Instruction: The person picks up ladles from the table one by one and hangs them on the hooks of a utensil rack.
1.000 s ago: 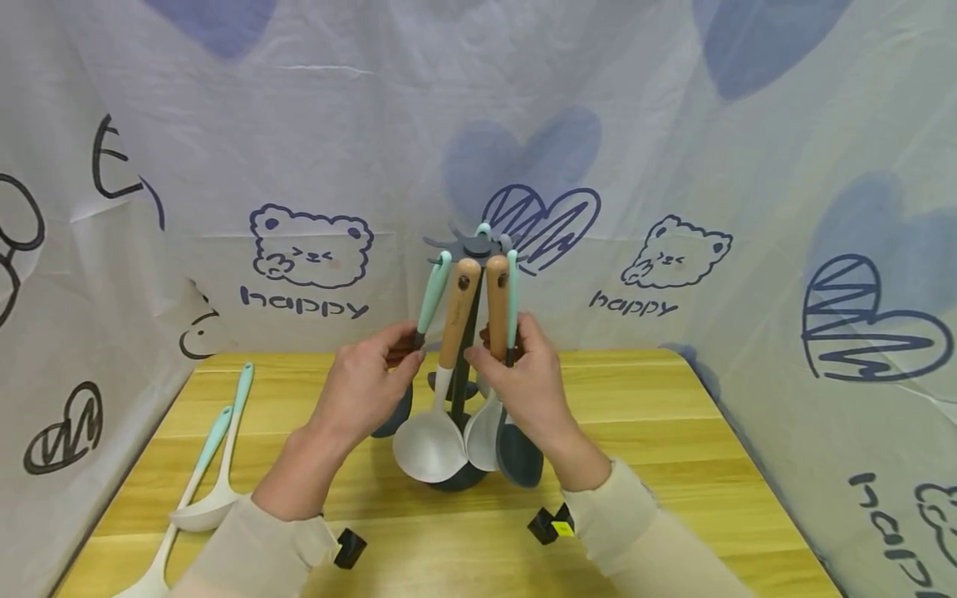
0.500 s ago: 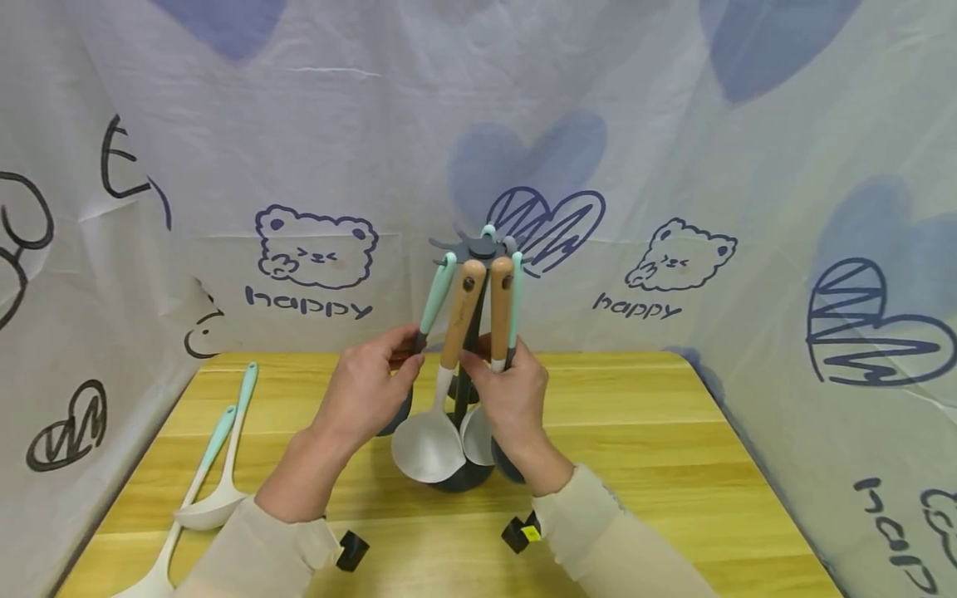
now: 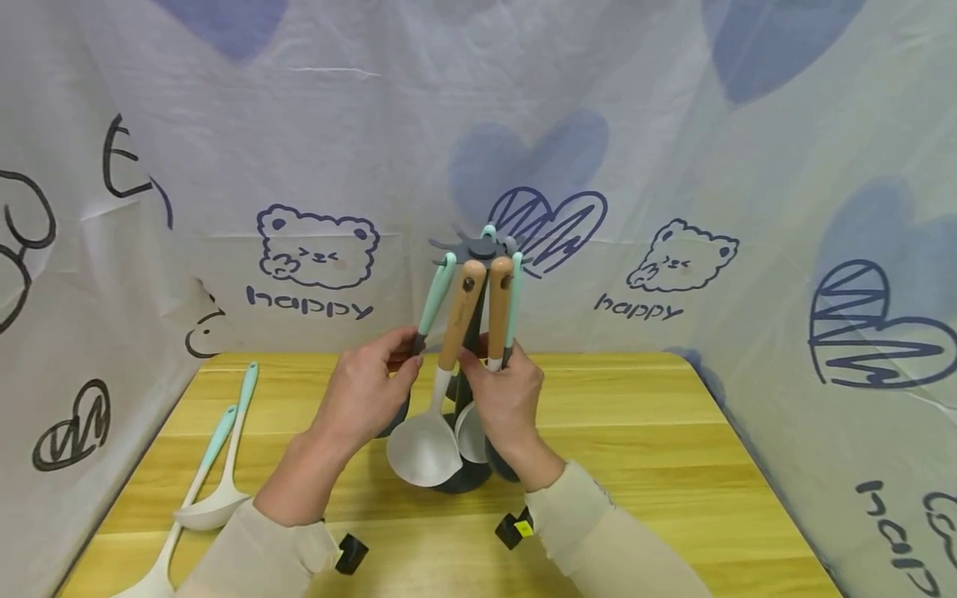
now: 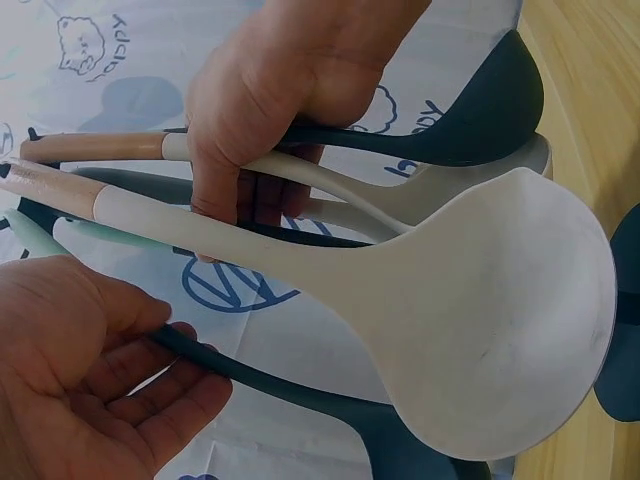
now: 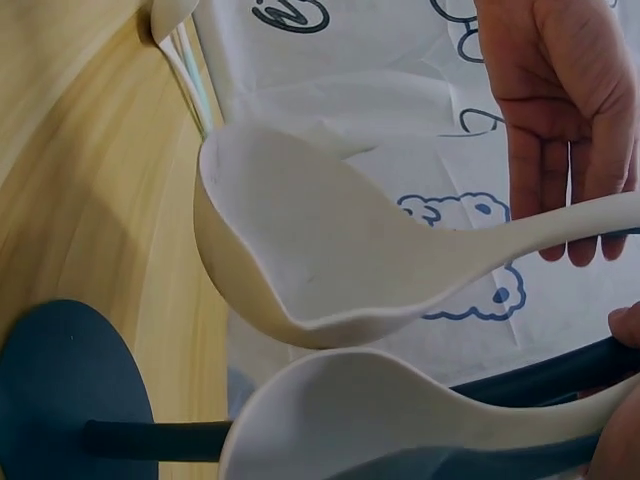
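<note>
My left hand (image 3: 366, 394) pinches the dark neck (image 4: 200, 355) of a mint-handled utensil (image 3: 435, 299) between thumb and fingertips; the white ladle partly covers its dark head in the left wrist view. My right hand (image 3: 508, 399) grips the necks of a wooden-handled white utensil (image 3: 499, 307) and a mint-handled dark ladle (image 4: 490, 110) together, its thumb reaching across in front of the post. Between the hands, a wooden-handled white ladle (image 3: 422, 448) hangs with its bowl facing me. All hang from the hooked top of a dark utensil stand (image 3: 482, 247).
Two white utensils with mint handles, one a ladle (image 3: 213, 507), lie on the left of the wooden table (image 3: 635, 465). The stand's round dark base (image 5: 70, 390) rests on the table. A printed cloth (image 3: 419, 100) stands behind and along both sides.
My right hand has moved left and slightly inward, covering more of the dark ladle. The white ladle has swung a little left. My left hand stays nearly still.
</note>
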Demonstrator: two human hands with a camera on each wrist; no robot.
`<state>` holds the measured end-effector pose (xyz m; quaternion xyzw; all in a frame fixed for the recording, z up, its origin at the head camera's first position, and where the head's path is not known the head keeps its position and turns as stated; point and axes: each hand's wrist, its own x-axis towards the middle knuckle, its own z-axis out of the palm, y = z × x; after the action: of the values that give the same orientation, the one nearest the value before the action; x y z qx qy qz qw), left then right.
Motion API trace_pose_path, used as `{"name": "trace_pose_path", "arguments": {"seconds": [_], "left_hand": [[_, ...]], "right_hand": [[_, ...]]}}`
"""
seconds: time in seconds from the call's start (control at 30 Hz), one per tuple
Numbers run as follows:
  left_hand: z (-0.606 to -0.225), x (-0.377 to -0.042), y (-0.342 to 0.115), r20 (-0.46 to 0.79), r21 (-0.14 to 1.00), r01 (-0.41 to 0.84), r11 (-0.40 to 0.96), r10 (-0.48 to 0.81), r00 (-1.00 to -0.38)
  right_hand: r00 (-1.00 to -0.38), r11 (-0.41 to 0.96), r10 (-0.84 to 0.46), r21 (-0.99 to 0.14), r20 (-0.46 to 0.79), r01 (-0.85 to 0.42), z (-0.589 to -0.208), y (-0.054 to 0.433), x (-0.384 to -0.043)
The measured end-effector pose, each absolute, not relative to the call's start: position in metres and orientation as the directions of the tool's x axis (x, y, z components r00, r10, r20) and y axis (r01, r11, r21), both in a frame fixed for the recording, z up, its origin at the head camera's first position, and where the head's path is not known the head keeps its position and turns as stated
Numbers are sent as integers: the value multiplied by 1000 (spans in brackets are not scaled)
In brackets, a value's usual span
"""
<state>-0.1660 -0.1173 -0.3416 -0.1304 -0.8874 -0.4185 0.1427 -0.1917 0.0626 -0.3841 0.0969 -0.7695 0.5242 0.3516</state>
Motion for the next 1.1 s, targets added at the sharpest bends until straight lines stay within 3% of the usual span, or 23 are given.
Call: {"name": "trace_pose_path", "arguments": {"seconds": [0.63,1.1], "left_hand": [[-339,-156,-112,404,698,414,585,156,-902],[-336,-149,-106,414,684,447,576,198,-888]], "right_hand": [[-757,395,21,-701,653,-594,-382,87,-203],[-874,376,-83,-796,480,-473,-371,100,-209]]}}
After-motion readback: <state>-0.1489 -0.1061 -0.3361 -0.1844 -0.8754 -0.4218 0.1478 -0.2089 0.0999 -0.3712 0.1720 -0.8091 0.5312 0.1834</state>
